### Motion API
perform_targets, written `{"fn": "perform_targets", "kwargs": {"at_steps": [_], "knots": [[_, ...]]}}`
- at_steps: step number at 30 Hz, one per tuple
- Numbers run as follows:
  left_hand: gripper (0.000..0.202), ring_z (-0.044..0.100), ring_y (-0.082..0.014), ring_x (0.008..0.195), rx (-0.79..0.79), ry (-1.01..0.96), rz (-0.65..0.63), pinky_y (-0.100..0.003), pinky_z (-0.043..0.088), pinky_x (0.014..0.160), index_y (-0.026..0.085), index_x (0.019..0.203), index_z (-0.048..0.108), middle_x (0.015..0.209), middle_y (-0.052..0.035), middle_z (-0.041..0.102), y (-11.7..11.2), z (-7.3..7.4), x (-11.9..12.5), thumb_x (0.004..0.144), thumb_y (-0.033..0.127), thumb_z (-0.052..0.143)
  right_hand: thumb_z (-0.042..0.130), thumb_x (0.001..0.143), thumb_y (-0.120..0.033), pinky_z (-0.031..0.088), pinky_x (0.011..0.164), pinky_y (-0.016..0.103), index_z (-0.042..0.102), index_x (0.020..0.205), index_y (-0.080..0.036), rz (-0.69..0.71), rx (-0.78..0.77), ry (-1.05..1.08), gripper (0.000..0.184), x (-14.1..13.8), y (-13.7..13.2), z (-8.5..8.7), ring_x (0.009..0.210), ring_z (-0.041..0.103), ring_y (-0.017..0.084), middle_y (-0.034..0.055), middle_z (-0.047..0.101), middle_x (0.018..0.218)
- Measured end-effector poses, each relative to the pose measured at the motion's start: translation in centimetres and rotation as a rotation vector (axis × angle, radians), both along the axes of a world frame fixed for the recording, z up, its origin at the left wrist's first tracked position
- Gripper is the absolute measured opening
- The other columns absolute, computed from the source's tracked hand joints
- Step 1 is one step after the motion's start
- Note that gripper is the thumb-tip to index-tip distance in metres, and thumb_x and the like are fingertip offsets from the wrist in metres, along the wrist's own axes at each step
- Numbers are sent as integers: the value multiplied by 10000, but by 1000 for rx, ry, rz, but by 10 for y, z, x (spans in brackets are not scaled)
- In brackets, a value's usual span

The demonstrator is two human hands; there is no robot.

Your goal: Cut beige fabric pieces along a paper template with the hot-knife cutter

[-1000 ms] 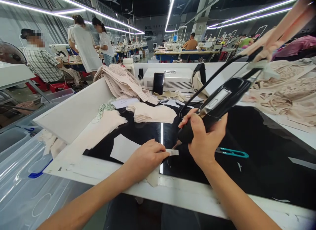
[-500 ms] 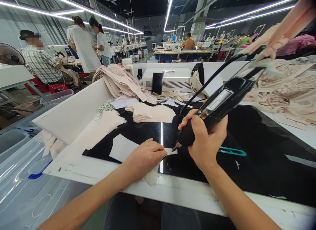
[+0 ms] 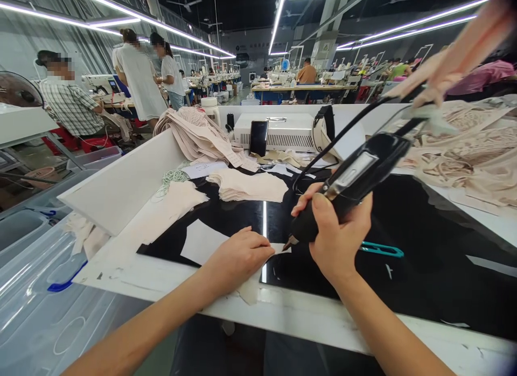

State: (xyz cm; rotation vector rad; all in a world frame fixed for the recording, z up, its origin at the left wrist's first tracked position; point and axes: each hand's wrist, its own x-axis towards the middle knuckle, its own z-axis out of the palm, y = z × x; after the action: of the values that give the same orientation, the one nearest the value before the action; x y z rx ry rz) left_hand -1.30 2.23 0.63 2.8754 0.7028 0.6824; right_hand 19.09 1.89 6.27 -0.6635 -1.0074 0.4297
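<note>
My right hand (image 3: 337,233) is wrapped round a black corded hand-held cutting tool (image 3: 355,176), its metal tip touching a small pale fabric strip (image 3: 278,248) on the glossy black work surface (image 3: 424,241). My left hand (image 3: 238,257) lies on that strip with fingers bent and pressed down, holding it flat. A white paper piece (image 3: 202,241) lies just left of my left hand.
A stack of beige fabric pieces (image 3: 246,185) sits behind my hands, with a larger pile (image 3: 194,133) at the back left. Teal thread snips (image 3: 382,250) lie right of my right hand. A white machine box (image 3: 283,129) and a phone (image 3: 258,137) stand behind. Lace fabric (image 3: 464,155) heaps at right. People work at the left.
The tool tip has moved left along the strip toward my left hand, and less of the strip shows beyond my fingers. My left hand has stayed in place.
</note>
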Motion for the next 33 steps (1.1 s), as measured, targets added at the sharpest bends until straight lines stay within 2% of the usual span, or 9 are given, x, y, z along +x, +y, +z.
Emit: {"fn": "perform_targets", "kwargs": {"at_steps": [5,13,18,20,24,28,33], "knots": [[301,800,-177,1057,24,-11,-10,-427,588,1220,169,1198,801,1170,-68,822,-1,4,0,1229,138,503,949,978,-424,636,601,285,588,1098,-282,-8,29,5,407,8,0,0,602,689,137,-72,748,869],[217,788,-179,1082,34,1,2,-436,562,1262,181,1220,790,1183,-57,816,-1,0,2,1203,123,582,951,982,-408,632,618,293,599,1085,-284,-31,-10,-17,387,8,-2,-7,630,700,145,-62,769,895],[136,761,-236,1128,149,50,102,-345,658,1053,144,1255,757,1245,-112,791,-12,-5,4,1176,147,647,1029,883,-435,631,625,339,636,1007,-311,-84,-98,25,430,15,-2,-14,651,705,185,-33,771,860],[170,754,-238,1115,113,98,175,-332,669,1005,145,1280,741,1271,-115,784,-17,-5,3,1139,90,665,1031,845,-412,631,637,373,629,1000,-314,-106,-124,34,441,15,-1,-15,653,707,206,-25,773,860],[270,757,-242,1142,-76,180,281,-329,676,1000,157,1297,732,1295,-95,784,-23,3,2,1075,10,688,991,799,-402,636,701,410,610,1021,-302,-155,-197,26,452,13,-4,-14,657,710,220,-47,776,865],[252,763,-255,1183,-200,258,319,-351,672,1046,155,1322,745,1329,-97,789,-20,14,5,1113,40,663,997,769,-414,625,699,449,619,1002,-305,-178,-218,23,457,11,-8,-14,640,711,250,-29,780,851],[270,766,-260,1231,-236,300,321,-357,664,1074,158,1339,749,1384,-104,786,-13,19,7,1115,43,654,1000,744,-391,611,682,501,630,981,-324,-191,-208,36,445,10,-11,-13,626,704,282,-6,784,843]]}}
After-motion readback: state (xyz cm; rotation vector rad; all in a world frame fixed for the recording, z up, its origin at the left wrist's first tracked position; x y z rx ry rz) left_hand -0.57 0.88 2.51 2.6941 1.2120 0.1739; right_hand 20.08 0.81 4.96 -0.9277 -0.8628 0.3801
